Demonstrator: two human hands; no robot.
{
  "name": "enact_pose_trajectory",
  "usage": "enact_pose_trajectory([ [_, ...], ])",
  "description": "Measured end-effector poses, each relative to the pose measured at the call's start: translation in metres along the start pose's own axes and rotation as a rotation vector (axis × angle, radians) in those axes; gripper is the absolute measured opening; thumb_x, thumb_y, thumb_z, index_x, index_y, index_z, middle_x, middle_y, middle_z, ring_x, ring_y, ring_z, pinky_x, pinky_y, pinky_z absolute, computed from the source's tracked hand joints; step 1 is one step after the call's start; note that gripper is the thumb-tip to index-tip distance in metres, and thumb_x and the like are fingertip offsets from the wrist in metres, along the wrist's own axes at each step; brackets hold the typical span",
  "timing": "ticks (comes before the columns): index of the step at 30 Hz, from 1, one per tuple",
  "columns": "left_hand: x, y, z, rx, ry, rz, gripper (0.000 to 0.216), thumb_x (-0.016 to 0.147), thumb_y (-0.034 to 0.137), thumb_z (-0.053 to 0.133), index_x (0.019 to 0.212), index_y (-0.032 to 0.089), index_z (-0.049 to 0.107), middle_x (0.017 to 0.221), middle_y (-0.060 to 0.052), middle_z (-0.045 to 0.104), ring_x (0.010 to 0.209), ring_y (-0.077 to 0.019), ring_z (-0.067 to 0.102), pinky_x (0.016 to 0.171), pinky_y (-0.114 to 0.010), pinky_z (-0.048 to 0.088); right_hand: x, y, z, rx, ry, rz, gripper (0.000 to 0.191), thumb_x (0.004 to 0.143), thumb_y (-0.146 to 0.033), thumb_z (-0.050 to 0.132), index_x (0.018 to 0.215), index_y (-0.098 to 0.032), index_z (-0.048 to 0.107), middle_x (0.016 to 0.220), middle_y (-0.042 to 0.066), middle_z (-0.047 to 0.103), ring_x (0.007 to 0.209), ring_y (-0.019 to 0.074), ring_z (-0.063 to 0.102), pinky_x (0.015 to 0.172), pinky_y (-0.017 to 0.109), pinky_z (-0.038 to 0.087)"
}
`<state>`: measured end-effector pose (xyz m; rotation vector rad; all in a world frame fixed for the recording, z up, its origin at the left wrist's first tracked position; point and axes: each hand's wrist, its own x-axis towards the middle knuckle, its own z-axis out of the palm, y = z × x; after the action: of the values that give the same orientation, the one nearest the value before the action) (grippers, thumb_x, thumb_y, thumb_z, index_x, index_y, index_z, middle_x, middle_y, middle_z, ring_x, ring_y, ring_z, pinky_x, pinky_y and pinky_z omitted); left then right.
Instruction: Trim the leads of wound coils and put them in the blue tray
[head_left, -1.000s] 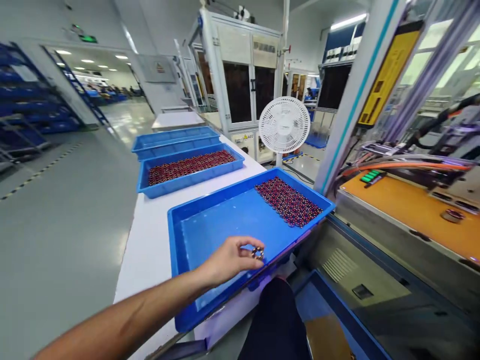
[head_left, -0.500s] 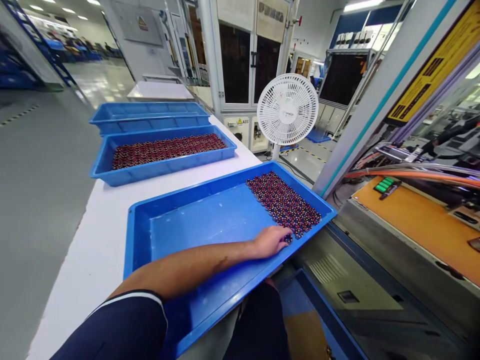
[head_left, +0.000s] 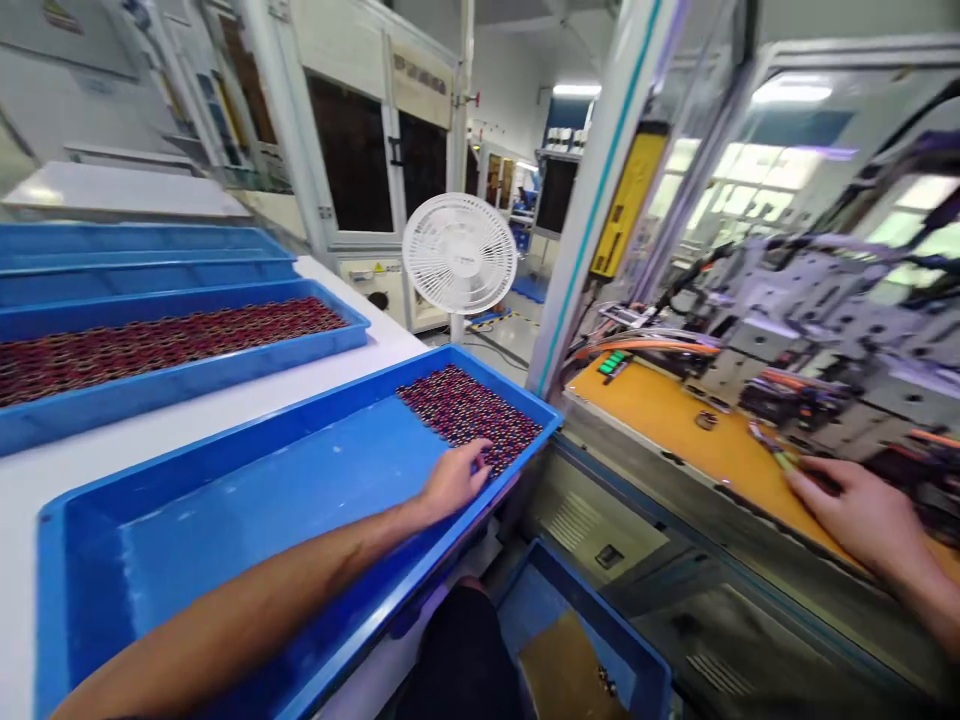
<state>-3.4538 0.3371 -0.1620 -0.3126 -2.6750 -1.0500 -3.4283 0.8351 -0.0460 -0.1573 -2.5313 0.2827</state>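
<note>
Tray (head_left: 225, 500), blue, shallow, nearest on the white desk (head_left: 187, 425); its floor is mostly bare. Parts (head_left: 465, 405), small, round, dark red, packed in a patch at the tray's far right corner. Left hand (head_left: 454, 480): palm down at the near edge of that patch, fingers bent onto the parts; whether one is pinched cannot be told. Right hand (head_left: 862, 515): palm down on the orange machine bed (head_left: 675, 440), well apart from the tray, fingers stretched forward, tips at a thin rod-like piece (head_left: 776, 455); whether they grip it cannot be told. Second tray (head_left: 180, 375), blue, farther along the desk, filled with like parts. Fan (head_left: 459, 253), white, upright beyond the nearest tray. Bin (head_left: 592, 620), blue, below the desk edge.
</note>
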Motion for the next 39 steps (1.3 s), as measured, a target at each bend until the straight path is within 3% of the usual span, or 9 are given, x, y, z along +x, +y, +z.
enact_pose_trajectory([
  [4,0.038,0.072,-0.025,-0.027,0.086,0.146,0.037,0.088,0.024,0.054,0.124,0.018,0.060,0.091,-0.005,0.070,0.082,-0.0190,0.064,0.083,-0.032,0.050,-0.003,-0.006,-0.002,-0.094,-0.075,0.008,0.024,0.084,-0.037,0.065,0.094,-0.016,0.073,0.107,0.019,0.071,0.096,0.0286,0.067,0.084,0.043,0.052],
  [7,0.061,0.144,-0.022,-0.052,0.049,0.291,0.039,0.085,0.024,0.061,0.124,0.020,0.062,0.101,-0.006,0.070,0.094,-0.0202,0.065,0.092,-0.032,0.048,-0.009,-0.019,-0.006,-0.141,-0.109,0.017,0.027,0.093,-0.037,0.062,0.105,-0.014,0.066,0.109,0.009,0.068,0.099,0.0203,0.065,0.091,0.042,0.052],
  [11,0.076,0.222,0.015,-0.036,-0.069,0.387,0.033,0.082,0.023,0.070,0.113,0.015,0.065,0.095,-0.006,0.071,0.091,-0.0201,0.066,0.090,-0.039,0.051,-0.019,-0.034,-0.018,-0.138,-0.122,0.031,0.025,0.096,-0.037,0.059,0.106,-0.014,0.065,0.109,0.007,0.066,0.099,0.0188,0.064,0.091,0.041,0.054],
  [15,0.090,0.263,0.062,-0.028,-0.150,0.324,0.034,0.090,0.035,0.063,0.116,0.014,0.061,0.100,-0.006,0.068,0.089,-0.0193,0.066,0.086,-0.042,0.054,-0.022,-0.036,-0.025,-0.080,-0.125,0.050,0.026,0.096,-0.036,0.060,0.108,-0.014,0.064,0.112,0.008,0.065,0.102,0.0200,0.063,0.092,0.042,0.053],
  [21,0.115,0.287,0.105,-0.147,-0.130,0.136,0.038,0.091,0.035,0.062,0.123,0.015,0.057,0.112,-0.009,0.066,0.101,-0.0223,0.064,0.092,-0.046,0.052,-0.020,-0.025,-0.020,0.032,-0.139,-0.008,0.029,0.096,-0.039,0.060,0.112,-0.015,0.063,0.115,0.008,0.064,0.103,0.0205,0.063,0.092,0.043,0.053],
  [27,0.104,0.290,0.098,-0.405,-0.104,0.136,0.053,0.081,0.019,0.070,0.130,0.016,0.051,0.101,-0.006,0.068,0.086,-0.0177,0.066,0.086,-0.039,0.053,-0.021,-0.022,-0.021,0.099,0.063,-0.012,0.032,0.096,-0.044,0.057,0.107,-0.015,0.064,0.107,0.007,0.066,0.097,0.0188,0.064,0.089,0.040,0.053],
  [32,0.027,0.282,0.069,-0.692,-0.144,0.242,0.085,0.073,0.010,0.067,0.147,0.022,0.027,0.108,-0.006,0.070,0.079,-0.0123,0.068,0.077,-0.026,0.054,-0.027,-0.023,-0.025,0.144,0.308,0.046,0.028,0.098,-0.040,0.054,0.105,-0.015,0.063,0.109,0.008,0.064,0.103,0.0199,0.061,0.094,0.042,0.050],
  [36,-0.053,0.274,0.045,-0.958,-0.136,0.332,0.096,0.075,0.016,0.070,0.152,0.024,0.012,0.109,-0.008,0.073,0.088,-0.0145,0.068,0.080,-0.028,0.052,-0.029,-0.023,-0.031,0.232,0.351,0.024,0.026,0.096,-0.039,0.058,0.098,-0.014,0.064,0.103,0.006,0.065,0.099,0.0192,0.062,0.092,0.042,0.050],
  [39,-0.101,0.259,0.027,-0.950,-0.084,0.378,0.095,0.082,0.016,0.067,0.153,0.025,0.005,0.114,-0.009,0.073,0.088,-0.0140,0.068,0.086,-0.030,0.051,-0.038,-0.035,-0.041,0.343,0.346,0.002,0.027,0.095,-0.040,0.059,0.092,-0.014,0.064,0.097,0.006,0.066,0.095,0.0189,0.063,0.091,0.042,0.050],
])
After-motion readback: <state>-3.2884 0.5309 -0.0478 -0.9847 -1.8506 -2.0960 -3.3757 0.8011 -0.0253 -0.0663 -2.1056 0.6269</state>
